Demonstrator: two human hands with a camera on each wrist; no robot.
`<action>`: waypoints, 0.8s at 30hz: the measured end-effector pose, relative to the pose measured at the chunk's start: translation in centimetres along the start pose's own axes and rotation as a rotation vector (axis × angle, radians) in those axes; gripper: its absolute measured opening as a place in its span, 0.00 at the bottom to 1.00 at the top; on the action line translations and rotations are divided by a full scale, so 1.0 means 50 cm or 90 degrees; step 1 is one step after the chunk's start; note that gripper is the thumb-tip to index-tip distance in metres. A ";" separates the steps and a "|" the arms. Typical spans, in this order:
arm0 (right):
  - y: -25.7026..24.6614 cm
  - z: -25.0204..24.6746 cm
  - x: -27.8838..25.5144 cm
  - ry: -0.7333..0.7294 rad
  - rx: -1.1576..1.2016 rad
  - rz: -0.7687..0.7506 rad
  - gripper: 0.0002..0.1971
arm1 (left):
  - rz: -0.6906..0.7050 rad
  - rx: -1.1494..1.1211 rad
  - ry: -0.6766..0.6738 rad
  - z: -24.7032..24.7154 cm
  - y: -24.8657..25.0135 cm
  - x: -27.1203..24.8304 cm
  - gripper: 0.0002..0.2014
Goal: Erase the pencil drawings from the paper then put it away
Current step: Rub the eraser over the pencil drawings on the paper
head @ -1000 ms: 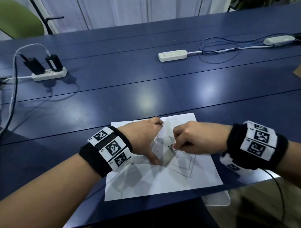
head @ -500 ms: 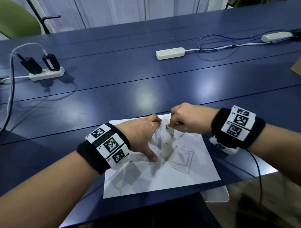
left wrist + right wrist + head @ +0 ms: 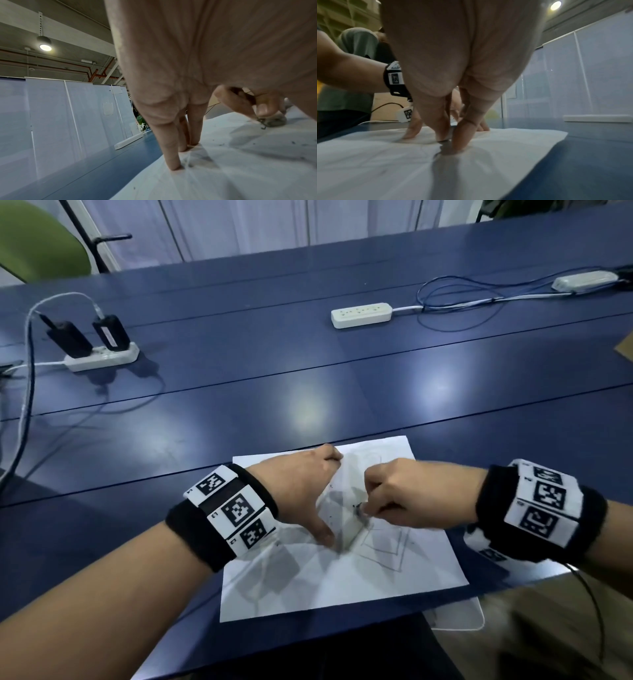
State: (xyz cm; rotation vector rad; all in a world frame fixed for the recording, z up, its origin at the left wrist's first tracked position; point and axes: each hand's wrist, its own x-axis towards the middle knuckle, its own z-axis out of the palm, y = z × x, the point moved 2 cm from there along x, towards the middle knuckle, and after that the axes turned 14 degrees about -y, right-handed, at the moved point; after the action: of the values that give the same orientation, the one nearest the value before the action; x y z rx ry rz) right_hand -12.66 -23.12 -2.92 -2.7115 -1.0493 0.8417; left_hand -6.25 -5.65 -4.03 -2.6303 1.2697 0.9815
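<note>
A white sheet of paper (image 3: 342, 587) lies on the blue table (image 3: 308, 378) near its front edge. A pencilled square (image 3: 383, 546) shows on it, and faint lines run near its far edge. My left hand (image 3: 305, 491) presses the sheet flat with spread straight fingers (image 3: 173, 155) and thumb. Just to its right, my right hand (image 3: 380, 505) pinches a small grubby eraser (image 3: 276, 121) and holds it down on the paper (image 3: 240, 169) at the square's upper left. Dark eraser crumbs lie around it. From the right wrist, the curled fingers (image 3: 462, 135) hide the eraser.
A white power strip (image 3: 361, 314) with looping cables lies at the back centre. Another power strip (image 3: 102, 357) with two black chargers sits at the back left. A green chair (image 3: 37, 244) stands beyond. A white flat object (image 3: 459, 614) pokes out under the table's front edge.
My right hand rubbed the eraser away to the paper's far part, then came back toward me to the square's corner. The left hand has stayed pressed in place.
</note>
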 end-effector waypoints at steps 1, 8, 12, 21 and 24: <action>0.000 -0.003 0.000 -0.002 -0.006 0.001 0.12 | -0.002 0.003 -0.002 0.000 -0.001 0.000 0.53; 0.055 -0.020 0.010 0.070 -0.051 0.073 0.08 | -0.019 0.011 0.001 0.000 0.001 0.001 0.56; 0.028 -0.007 -0.005 0.023 -0.015 0.005 0.07 | -0.027 0.012 -0.007 0.001 -0.002 0.003 0.57; 0.019 -0.005 -0.007 -0.006 -0.001 0.005 0.07 | -0.022 0.016 -0.007 0.001 0.000 0.003 0.56; 0.038 -0.025 0.009 0.021 -0.027 0.047 0.07 | -0.020 0.013 -0.006 -0.001 0.001 0.002 0.55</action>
State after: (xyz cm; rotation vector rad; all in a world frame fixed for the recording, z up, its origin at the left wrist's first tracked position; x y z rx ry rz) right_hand -10.62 -24.16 -2.63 -2.8050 -0.9780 0.7921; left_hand -6.21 -5.75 -4.04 -2.6191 1.2249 0.9702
